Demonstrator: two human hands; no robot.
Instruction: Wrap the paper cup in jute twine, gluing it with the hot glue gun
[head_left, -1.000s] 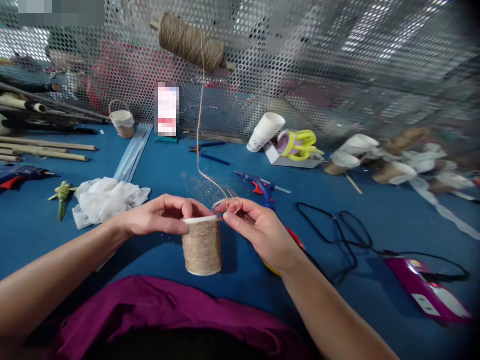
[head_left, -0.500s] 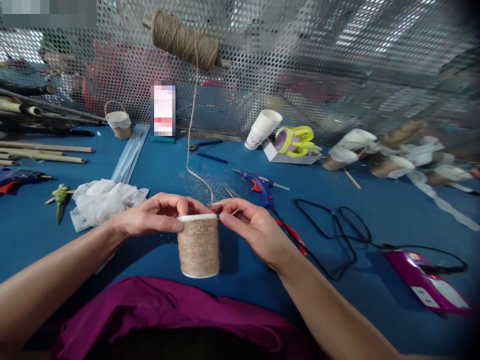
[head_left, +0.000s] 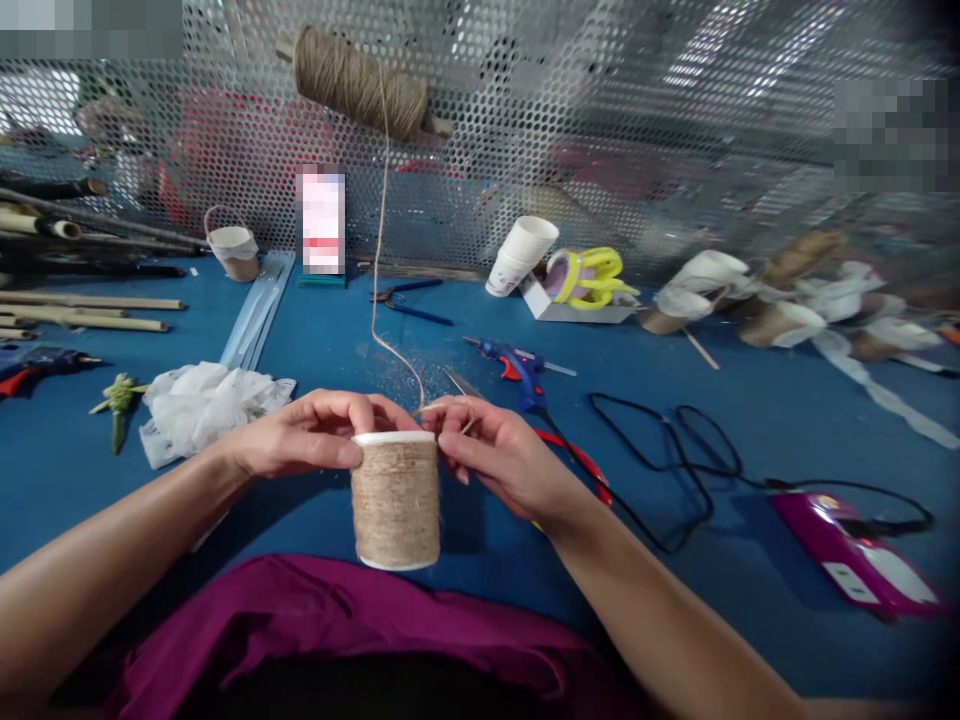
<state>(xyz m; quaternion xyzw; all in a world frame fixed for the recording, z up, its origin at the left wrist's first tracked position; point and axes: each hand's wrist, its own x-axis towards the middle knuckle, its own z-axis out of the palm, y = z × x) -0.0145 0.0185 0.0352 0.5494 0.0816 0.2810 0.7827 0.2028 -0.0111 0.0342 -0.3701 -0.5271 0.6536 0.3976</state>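
Observation:
A white-rimmed paper cup (head_left: 396,505) wrapped in brown twine hangs above the blue table. My left hand (head_left: 319,435) grips its upper left side, thumb on the outside near the rim and fingers behind. At the right of the rim, my right hand (head_left: 495,450) pinches the twine (head_left: 409,372); the fingers are bent and nearly touch the cup. From there the twine runs slack up to a large twine spool (head_left: 360,85) on a rod against the perforated metal screen. Scissors (head_left: 461,382) lie partly hidden behind my right hand.
A blue glue gun (head_left: 517,365) with a black cord lies right of centre, near pliers (head_left: 412,303). White cups (head_left: 523,255) and a yellow-handled item stand behind. On the left are crumpled white ribbon (head_left: 214,405) and bamboo sticks (head_left: 90,310). A purple power strip (head_left: 855,560) sits at right.
The wrapped cup appears slightly larger and its base a little lower. My right-hand fingers have shifted slightly on the twine; the view has moved a little.

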